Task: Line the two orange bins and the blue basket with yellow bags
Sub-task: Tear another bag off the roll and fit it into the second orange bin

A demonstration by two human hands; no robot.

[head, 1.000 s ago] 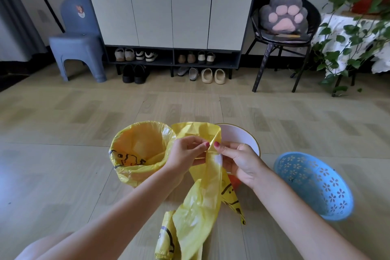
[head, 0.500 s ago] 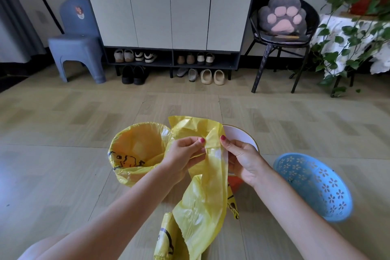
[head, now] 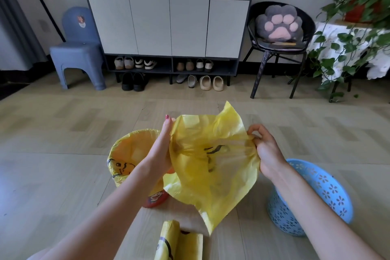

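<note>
Yellow bag [head: 213, 162] hangs spread in the air between my hands, over the second orange bin [head: 157, 201], so its mouth opens before it goes in. My left hand [head: 163, 150] lies flat inside one edge; my right hand [head: 264, 150] pinches the other. One lined bin [head: 130, 158] stands left, the bare blue basket [head: 312, 198] right, on the floor [head: 63, 175].
</note>
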